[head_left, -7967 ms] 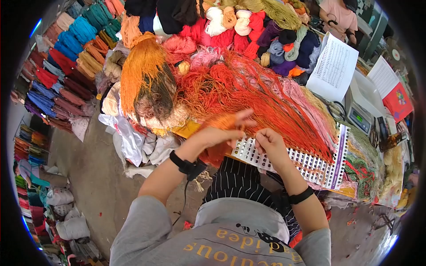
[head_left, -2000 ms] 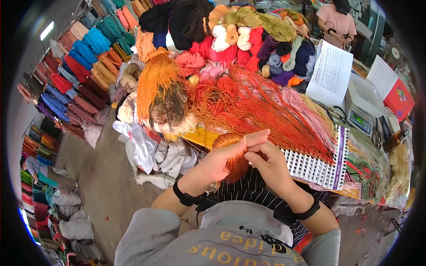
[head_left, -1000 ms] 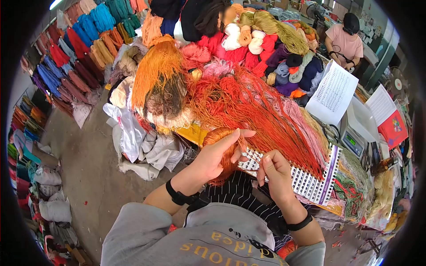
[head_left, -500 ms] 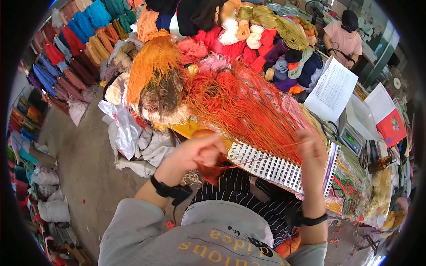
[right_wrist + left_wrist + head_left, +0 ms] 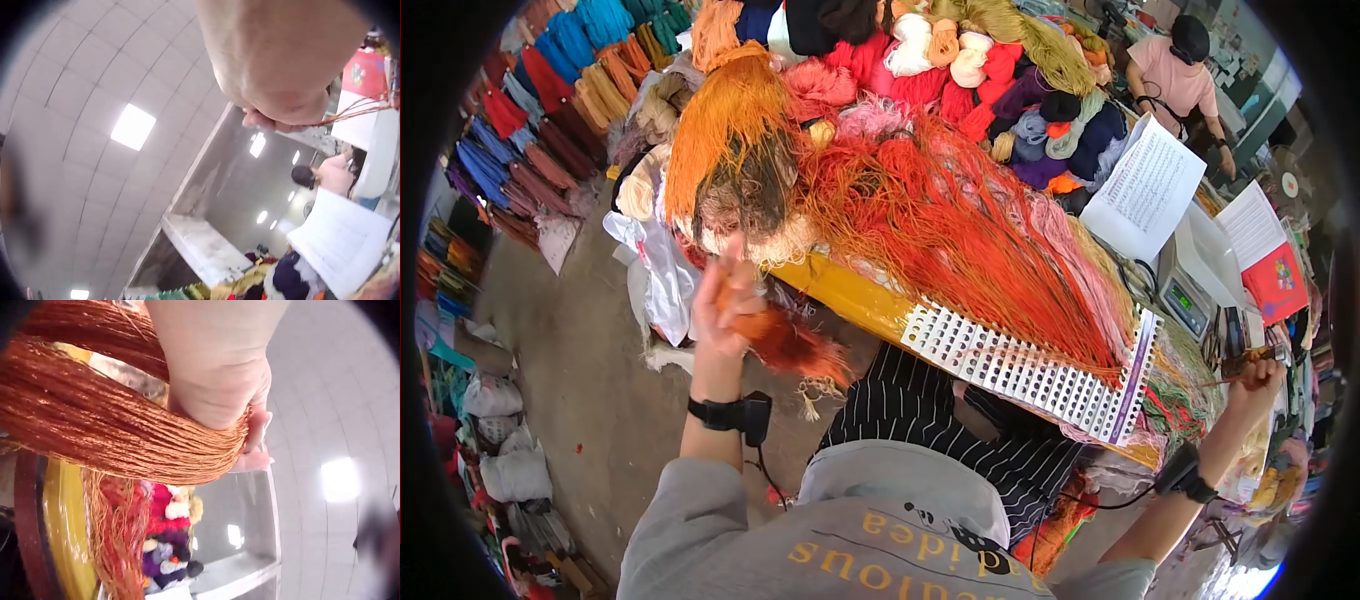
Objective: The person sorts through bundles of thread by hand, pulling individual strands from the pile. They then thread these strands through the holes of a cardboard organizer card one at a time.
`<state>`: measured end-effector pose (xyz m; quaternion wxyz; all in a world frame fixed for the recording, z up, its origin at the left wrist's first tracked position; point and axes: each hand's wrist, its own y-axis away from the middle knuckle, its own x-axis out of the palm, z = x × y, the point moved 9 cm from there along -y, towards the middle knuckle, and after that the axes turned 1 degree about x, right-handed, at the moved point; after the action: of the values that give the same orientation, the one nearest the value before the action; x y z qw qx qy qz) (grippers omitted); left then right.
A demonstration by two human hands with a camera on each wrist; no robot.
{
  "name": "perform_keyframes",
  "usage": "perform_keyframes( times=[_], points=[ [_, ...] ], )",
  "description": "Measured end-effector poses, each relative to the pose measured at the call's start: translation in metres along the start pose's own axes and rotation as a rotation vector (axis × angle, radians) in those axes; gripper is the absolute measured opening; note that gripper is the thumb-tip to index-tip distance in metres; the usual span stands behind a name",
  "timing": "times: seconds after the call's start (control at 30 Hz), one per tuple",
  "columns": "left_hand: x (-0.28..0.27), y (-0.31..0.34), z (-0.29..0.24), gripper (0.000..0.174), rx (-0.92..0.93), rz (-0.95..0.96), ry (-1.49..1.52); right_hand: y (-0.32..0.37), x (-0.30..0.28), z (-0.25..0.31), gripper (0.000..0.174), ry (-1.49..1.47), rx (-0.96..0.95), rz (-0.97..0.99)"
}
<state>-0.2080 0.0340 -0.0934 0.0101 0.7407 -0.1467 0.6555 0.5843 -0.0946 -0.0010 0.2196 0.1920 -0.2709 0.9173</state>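
My left hand (image 5: pixel 728 300) grips a skein of shiny rust-orange thread (image 5: pixel 788 345), which hangs out to its right beyond the table's front edge. In the left wrist view the looped end of the skein (image 5: pixel 144 440) passes over the hand (image 5: pixel 219 369), with the fingers curled round it. Far to the right, my right hand (image 5: pixel 1258 384) is raised with curled fingers. A few thin orange strands (image 5: pixel 356 112) run from its fingertips in the right wrist view. Between the hands lies a white perforated card (image 5: pixel 1020 365) with rows of holes, red and orange threads spread behind it.
A large heap of red-orange thread (image 5: pixel 940 210) covers the yellow-edged table (image 5: pixel 840 295). An orange-and-brown bundle (image 5: pixel 730 150) stands at its left. Toward the right are printed sheets (image 5: pixel 1145 190), a digital scale (image 5: pixel 1185 300) and a red booklet (image 5: pixel 1275 285). Another person (image 5: pixel 1175 75) is behind.
From close together over the card, my hands have moved wide apart. The left has carried the skein left; the right has drawn strands far right. The other person has lowered an arm.
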Motion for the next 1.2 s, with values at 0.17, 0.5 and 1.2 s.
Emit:
perform_keyframes(
  times=[0.17,0.5,1.2],
  points=[
    [-0.044,-0.021,0.105,0.032,-0.426,-0.230,-0.814,0.095,0.215,-0.116,0.024,0.846,0.168,0.030],
    [-0.101,-0.013,0.186,0.043,-0.861,-0.389,-0.973,0.219,0.329,-0.340,0.011,0.563,0.735,0.577],
    [-0.142,-0.054,0.197,0.012,-0.845,-0.280,-1.473,0.214,0.327,-0.347,0.016,0.533,0.801,0.377]
  ],
)
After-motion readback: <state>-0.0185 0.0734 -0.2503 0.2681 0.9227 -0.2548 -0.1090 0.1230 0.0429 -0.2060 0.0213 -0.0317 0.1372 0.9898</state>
